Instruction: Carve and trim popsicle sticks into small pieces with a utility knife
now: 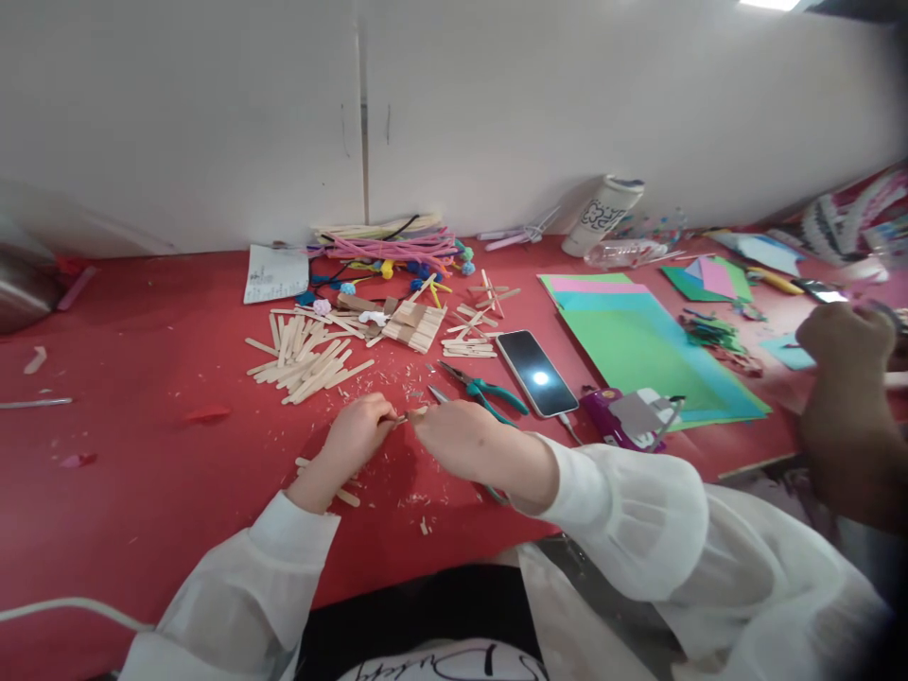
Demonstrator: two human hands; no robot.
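Observation:
My left hand [358, 437] and my right hand [461, 440] meet fingertip to fingertip just above the red table [213, 558]. Both are closed in a pinch on a small piece of wooden craft stick [402, 418], mostly covered by my fingers. Pale wood shavings lie scattered around and below them. Some craft sticks [347, 497] stick out from under my left wrist. Behind my right hand lie teal-handled pliers [486, 386], and another tool's metal tip [438, 393] shows beside them. A loose pile of craft sticks [305, 359] lies beyond my left hand.
A phone [537, 374] with a cable and a purple box [617, 419] lie to the right, beside colored paper sheets [638, 331]. Pipe cleaners [390, 244], pompoms and a joined stick panel [415, 324] sit behind. A tumbler [602, 216] leans near the wall. Another person's hand [847, 340] is far right.

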